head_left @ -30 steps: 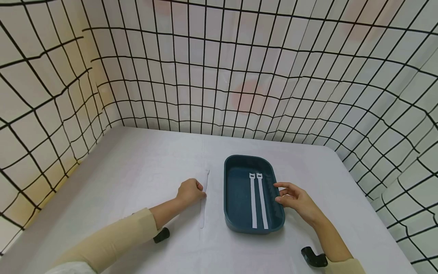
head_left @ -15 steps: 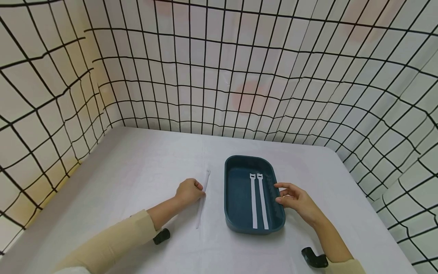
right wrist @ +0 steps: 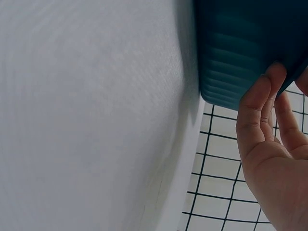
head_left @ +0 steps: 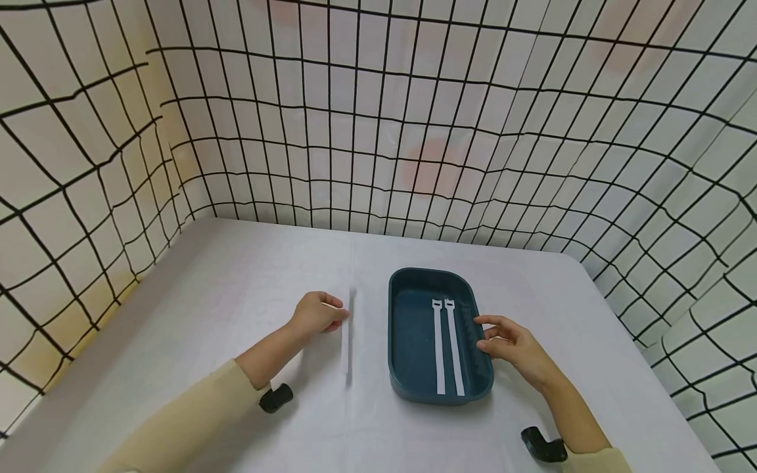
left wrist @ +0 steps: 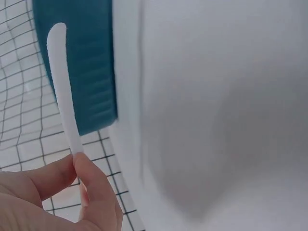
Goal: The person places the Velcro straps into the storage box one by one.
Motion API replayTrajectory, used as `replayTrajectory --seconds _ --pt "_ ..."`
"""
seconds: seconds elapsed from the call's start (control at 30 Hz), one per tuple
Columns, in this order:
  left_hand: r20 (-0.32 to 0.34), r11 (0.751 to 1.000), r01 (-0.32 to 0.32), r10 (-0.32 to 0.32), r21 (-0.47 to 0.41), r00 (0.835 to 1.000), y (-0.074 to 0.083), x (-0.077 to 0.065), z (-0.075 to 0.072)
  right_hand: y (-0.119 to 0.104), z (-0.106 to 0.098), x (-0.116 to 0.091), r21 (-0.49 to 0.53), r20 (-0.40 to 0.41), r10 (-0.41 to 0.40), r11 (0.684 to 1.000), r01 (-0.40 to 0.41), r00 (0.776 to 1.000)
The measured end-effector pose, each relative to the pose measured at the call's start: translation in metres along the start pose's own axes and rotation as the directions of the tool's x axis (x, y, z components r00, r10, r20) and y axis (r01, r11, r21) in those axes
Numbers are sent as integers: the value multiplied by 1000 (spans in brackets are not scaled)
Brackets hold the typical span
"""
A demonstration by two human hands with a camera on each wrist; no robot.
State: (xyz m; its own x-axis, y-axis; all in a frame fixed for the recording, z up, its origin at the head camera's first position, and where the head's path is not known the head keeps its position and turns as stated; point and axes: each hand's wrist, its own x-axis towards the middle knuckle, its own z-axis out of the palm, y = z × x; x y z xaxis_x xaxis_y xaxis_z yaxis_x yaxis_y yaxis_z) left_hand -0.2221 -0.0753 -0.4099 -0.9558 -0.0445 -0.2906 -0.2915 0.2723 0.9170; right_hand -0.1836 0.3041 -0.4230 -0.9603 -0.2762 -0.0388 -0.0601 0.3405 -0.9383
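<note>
Between the thumb and fingertips of my left hand (head_left: 315,314) is a white strap-type cable tie (left wrist: 61,82), held near its middle. It stands edge-on over the table, left of the dark blue tray (head_left: 440,399), its free end rounded in the left wrist view. Two more white cable ties (head_left: 439,348) lie side by side inside the tray, slotted heads toward the far end. My right hand (head_left: 513,347) holds the tray's right rim, with fingers against the ribbed outer wall (right wrist: 228,62) and other fingertips over the edge.
White cloth covers the table (head_left: 254,276). Black wire grid (head_left: 355,151) rises around its far side and both flanks. A black wrist-worn piece (head_left: 276,398) sits under the left forearm, another (head_left: 543,445) beside the right one.
My left hand has lifted the cable tie off the table, moving slightly up and left. The strap has turned from lying flat to edge-on. My right hand and the tray stay put.
</note>
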Motion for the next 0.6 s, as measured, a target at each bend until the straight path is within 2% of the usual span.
replayTrajectory --seconds 0.27,0.6 --pt "33 998 12 -10 -54 999 14 -5 -6 1 0 0 0 0 2 1000 -2 1000" --pt "97 993 -32 44 -114 994 35 -12 -9 1 0 0 -3 0 -3 1000 3 1000"
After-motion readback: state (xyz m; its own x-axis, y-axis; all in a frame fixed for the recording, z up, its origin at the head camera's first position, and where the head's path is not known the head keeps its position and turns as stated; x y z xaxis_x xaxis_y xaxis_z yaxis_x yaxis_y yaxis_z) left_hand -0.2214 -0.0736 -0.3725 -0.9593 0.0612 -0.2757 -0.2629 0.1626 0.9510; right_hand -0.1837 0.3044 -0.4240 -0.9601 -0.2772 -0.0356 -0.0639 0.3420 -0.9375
